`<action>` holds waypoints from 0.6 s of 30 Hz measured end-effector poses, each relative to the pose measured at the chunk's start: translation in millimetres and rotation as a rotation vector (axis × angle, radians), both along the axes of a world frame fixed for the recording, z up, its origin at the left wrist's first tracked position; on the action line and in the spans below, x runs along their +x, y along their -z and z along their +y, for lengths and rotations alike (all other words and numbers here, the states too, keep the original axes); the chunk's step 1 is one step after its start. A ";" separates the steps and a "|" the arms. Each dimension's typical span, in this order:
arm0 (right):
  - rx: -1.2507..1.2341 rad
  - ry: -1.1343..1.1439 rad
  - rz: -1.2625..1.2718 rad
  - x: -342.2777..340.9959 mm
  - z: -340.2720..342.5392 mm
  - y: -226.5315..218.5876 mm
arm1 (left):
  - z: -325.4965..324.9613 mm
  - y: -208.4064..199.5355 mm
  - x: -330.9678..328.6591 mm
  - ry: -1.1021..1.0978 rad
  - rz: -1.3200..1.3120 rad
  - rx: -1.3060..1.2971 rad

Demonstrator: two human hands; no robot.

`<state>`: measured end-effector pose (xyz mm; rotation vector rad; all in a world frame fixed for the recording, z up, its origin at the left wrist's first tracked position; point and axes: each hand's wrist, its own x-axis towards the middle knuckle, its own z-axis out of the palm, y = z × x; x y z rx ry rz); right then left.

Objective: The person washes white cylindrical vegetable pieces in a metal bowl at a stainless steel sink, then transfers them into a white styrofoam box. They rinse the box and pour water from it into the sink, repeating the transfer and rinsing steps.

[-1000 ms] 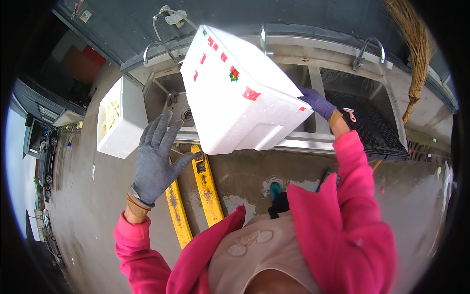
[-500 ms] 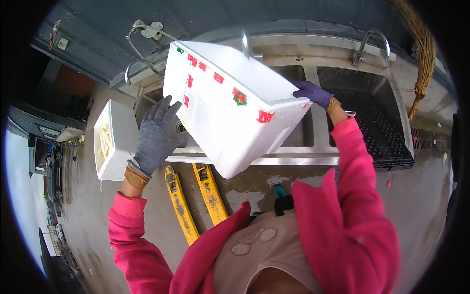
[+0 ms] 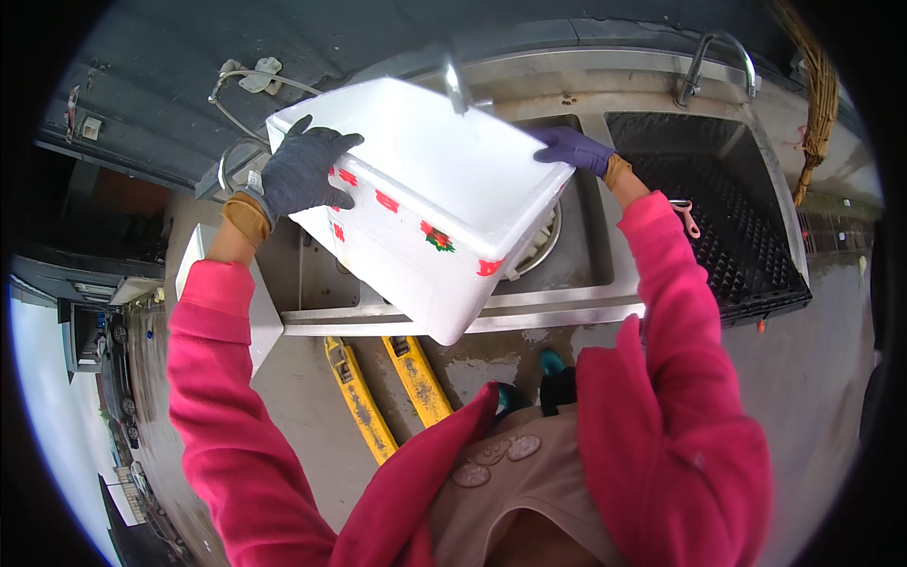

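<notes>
I hold a large white foam box (image 3: 430, 203) with red and green stickers on its side, tilted over a stainless steel sink (image 3: 576, 255). My left hand (image 3: 300, 172), in a dark grey glove, grips the box's far left end. My right hand (image 3: 572, 148), in a purple glove, grips its right rim. The box's inside faces up and away, and it looks bare. A faucet spout (image 3: 455, 83) stands just above the box.
A black plastic crate (image 3: 727, 227) fills the sink basin to the right, under a second faucet (image 3: 713, 52). Yellow pallet-jack forks (image 3: 383, 392) lie on the wet concrete floor below the sink. Another white box (image 3: 257, 317) sits at the left behind my sleeve.
I turned the box from bottom-up toward upright and lowered it over the sink. My left hand went from open beside it to gripping its left end.
</notes>
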<state>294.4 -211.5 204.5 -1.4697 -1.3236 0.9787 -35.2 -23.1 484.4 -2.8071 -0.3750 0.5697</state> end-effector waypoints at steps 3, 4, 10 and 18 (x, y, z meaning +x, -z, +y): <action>0.064 0.111 -0.031 1.7 21.4 12.1 | 2.0 6.1 -6.2 0.158 -0.099 -0.014; 0.086 0.200 0.020 1.0 31.8 16.8 | 0.5 10.5 -8.5 0.177 -0.099 0.013; 0.040 0.490 0.364 -17.0 71.7 33.0 | -14.8 16.6 -16.2 0.130 -0.153 0.070; -0.010 0.293 0.641 -70.5 63.4 11.8 | -29.9 31.3 -19.5 0.110 -0.109 0.121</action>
